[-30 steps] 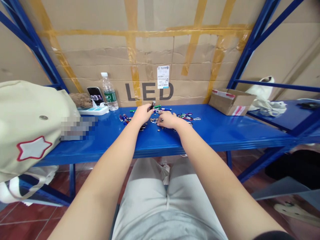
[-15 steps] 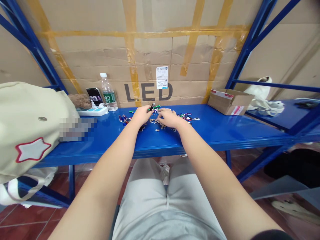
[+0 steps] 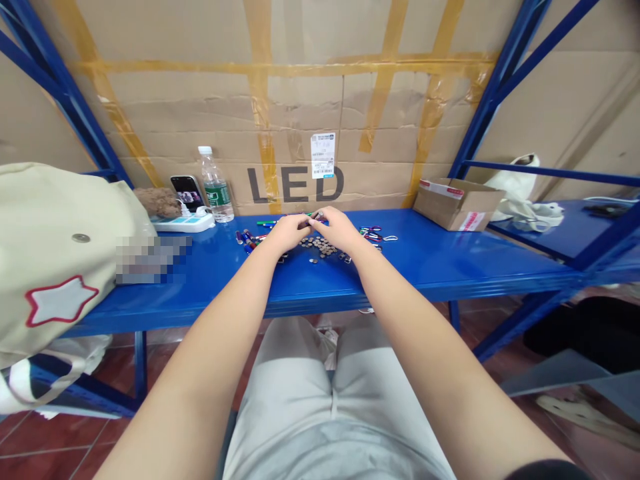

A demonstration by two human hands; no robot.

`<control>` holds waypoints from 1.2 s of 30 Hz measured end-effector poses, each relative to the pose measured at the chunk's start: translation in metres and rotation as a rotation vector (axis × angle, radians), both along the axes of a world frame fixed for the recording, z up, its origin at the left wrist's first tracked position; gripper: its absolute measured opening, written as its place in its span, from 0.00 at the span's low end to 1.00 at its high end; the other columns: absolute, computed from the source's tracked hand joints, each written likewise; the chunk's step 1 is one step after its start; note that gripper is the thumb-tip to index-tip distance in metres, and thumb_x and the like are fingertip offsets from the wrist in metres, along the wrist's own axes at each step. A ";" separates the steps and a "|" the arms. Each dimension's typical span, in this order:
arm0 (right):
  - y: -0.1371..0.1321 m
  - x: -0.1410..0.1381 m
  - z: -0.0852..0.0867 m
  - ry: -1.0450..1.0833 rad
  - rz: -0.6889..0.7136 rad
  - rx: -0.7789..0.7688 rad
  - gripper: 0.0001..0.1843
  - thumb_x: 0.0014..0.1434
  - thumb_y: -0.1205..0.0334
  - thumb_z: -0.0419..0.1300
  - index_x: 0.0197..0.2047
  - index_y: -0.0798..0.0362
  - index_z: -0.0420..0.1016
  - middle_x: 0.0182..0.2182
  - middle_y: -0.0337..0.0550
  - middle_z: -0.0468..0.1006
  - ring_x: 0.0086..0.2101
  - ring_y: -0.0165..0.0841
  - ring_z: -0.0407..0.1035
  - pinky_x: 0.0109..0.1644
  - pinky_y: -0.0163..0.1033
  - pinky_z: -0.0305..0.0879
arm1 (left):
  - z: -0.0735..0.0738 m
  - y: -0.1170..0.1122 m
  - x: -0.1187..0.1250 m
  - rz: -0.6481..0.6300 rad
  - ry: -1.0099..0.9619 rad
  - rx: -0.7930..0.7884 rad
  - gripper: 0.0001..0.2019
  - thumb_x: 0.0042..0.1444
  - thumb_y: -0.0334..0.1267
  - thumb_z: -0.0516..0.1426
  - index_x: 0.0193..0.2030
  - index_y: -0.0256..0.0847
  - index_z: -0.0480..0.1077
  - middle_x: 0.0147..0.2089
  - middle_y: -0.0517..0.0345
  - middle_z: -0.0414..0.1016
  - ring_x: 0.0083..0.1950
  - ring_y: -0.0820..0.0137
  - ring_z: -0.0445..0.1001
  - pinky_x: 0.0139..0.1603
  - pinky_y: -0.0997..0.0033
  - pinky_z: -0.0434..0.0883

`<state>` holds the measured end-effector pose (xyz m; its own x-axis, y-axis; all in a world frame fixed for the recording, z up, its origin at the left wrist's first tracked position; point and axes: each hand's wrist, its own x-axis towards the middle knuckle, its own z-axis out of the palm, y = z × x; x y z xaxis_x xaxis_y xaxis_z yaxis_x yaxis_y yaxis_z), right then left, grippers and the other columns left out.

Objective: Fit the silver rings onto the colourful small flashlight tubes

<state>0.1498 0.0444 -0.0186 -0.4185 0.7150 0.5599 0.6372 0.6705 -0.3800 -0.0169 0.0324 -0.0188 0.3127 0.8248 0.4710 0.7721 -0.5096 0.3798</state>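
Both my hands meet at the far middle of the blue shelf [image 3: 425, 267]. My left hand [image 3: 286, 232] is closed round a small dark cylinder, seemingly a mini flashlight, most of it hidden by the fingers. My right hand [image 3: 339, 230] has its fingers pinched together against the same spot; what it holds is hidden. Just in front of the hands lies a heap of small round button cells [image 3: 320, 248]. Little coloured flashlights [image 3: 247, 238] lie to the left and coloured carabiner clips [image 3: 373, 233] to the right.
A water bottle [image 3: 215, 187], a phone [image 3: 184, 191] and a white power strip [image 3: 185, 221] stand at the back left. A beige bag [image 3: 55, 260] fills the left end. An open cardboard box [image 3: 457, 203] sits at the right. A cardboard wall marked LED closes the back.
My right hand has risen from the button cells and moved up and left to meet my left hand. The left hand has stayed nearly in place, closed on the dark cylinder.
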 end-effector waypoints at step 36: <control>-0.006 0.006 -0.003 -0.360 -0.222 -0.111 0.16 0.61 0.65 0.53 0.48 0.48 0.77 0.49 0.49 0.73 0.49 0.42 0.67 0.53 0.44 0.62 | 0.001 0.005 -0.008 0.074 0.335 -0.139 0.10 0.51 0.41 0.57 0.29 0.40 0.79 0.28 0.54 0.78 0.31 0.64 0.73 0.39 0.68 0.68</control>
